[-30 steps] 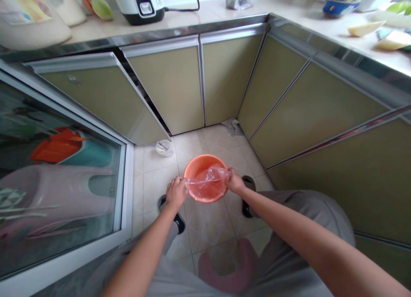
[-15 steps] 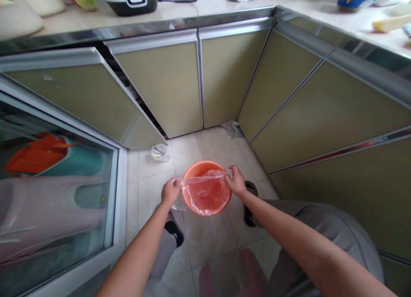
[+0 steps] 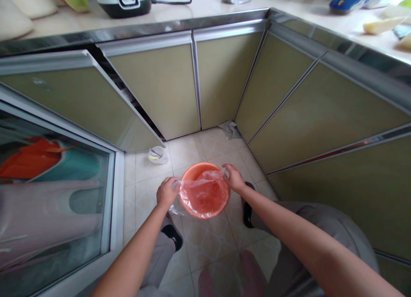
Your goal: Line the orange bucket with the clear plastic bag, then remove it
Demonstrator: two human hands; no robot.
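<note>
Bag (image 3: 204, 196), clear and crinkled, sags inside a round orange bucket (image 3: 196, 172); left grip (image 3: 167, 192) and right grip (image 3: 234, 178) pinch the bag's edge.

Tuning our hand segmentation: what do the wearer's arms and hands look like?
Left hand and right hand are ungloved, no rings discernible. Left forearm and right forearm are bare; no sleeves, watch or bands visible on them.

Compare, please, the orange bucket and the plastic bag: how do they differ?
The orange bucket is opaque; the plastic bag is see-through. The bucket has a firm, round shape, while the bag is thin and wrinkled. The left hand and right hand hold the bag; neither seems to grip the bucket.
</note>
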